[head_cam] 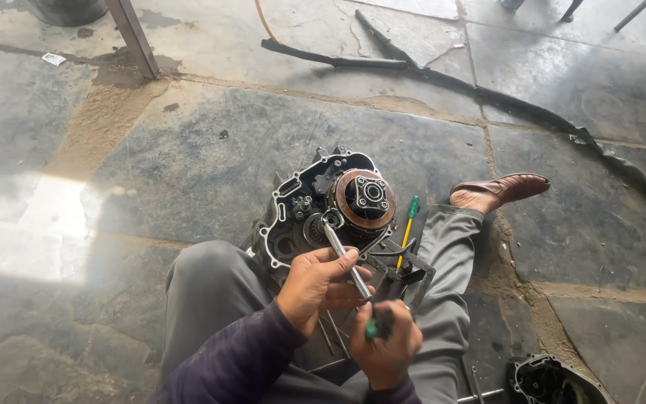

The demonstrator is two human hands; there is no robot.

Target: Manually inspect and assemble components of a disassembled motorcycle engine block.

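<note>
An opened engine case with a round clutch assembly lies on the floor between my legs. My left hand grips the shaft of a long metal wrench whose far end sits on a small part just left of the clutch. Lower down, my right hand is closed around the green handle of a tool close to the wrench's near end. Whether that handle belongs to the wrench is unclear. A yellow and green screwdriver lies beside the case on the right.
A brown shoe on my foot rests right of the engine. A dark engine cover and loose metal rods lie at the lower right. A black strip and orange cable cross the stone floor behind; a metal leg stands far left.
</note>
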